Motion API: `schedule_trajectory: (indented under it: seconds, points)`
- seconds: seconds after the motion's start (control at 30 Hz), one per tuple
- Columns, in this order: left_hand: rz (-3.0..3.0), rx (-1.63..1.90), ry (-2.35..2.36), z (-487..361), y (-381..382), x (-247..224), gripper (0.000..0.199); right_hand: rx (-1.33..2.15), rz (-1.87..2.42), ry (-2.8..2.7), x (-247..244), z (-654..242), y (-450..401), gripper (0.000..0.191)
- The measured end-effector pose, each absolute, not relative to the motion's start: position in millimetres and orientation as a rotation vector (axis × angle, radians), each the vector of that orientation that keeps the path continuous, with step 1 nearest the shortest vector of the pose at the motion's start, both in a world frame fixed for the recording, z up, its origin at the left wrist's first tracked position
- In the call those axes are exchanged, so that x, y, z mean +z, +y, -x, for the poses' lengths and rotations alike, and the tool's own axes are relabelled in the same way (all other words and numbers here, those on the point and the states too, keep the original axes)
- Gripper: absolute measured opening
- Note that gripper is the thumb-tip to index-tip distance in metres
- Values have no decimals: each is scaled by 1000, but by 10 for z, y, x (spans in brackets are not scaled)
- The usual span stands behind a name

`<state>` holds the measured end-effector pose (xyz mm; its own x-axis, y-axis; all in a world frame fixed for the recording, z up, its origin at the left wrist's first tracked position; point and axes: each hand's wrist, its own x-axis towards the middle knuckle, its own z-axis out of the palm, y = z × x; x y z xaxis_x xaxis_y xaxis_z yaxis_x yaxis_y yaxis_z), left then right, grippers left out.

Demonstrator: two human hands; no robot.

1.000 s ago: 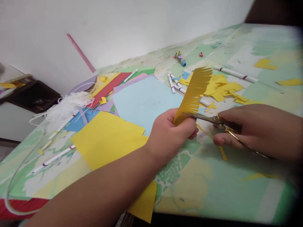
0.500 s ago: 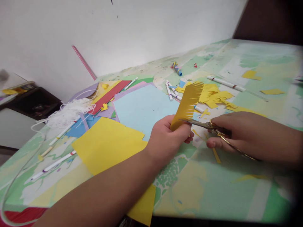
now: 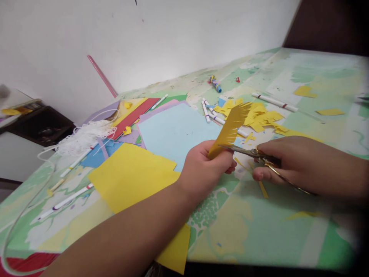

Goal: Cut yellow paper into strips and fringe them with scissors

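Note:
Between the thumb and fingers of my left hand point(image 3: 206, 167) is a strip of yellow paper point(image 3: 230, 125), held upright and leaning right. Its right edge is snipped into a fringe. My right hand point(image 3: 291, 163) is wrapped round gold-handled scissors point(image 3: 253, 154), whose blades reach left to the lower end of the fringe, just above my left thumb. How far the blades are apart is hard to see. Under my left forearm lies a large yellow sheet point(image 3: 132, 173). Behind the strip is a heap of fringed yellow scraps point(image 3: 262, 117).
A light blue sheet point(image 3: 175, 130) lies mid-table, with several white markers point(image 3: 275, 102) around. On the left are tangled white string point(image 3: 86, 136), a red strip point(image 3: 135, 117) and blue paper point(image 3: 100, 154). A small blue roll point(image 3: 215, 84) sits near the wall point(image 3: 187, 34).
The upper end of the fringed yellow strip has tipped slightly to the right. Both hands and the scissors stay in nearly the same place.

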<state>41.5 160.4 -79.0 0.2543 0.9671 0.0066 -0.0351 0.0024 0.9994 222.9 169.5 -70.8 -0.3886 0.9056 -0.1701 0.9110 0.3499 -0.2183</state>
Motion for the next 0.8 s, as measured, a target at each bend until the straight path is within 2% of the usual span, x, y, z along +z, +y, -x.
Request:
schedule_trajectory:
  seconds: [0.8]
  points:
    - [-1274,1041,1074,-431,1577,-786,19,-375,-1726,2581,-681,-2258,1708,59]
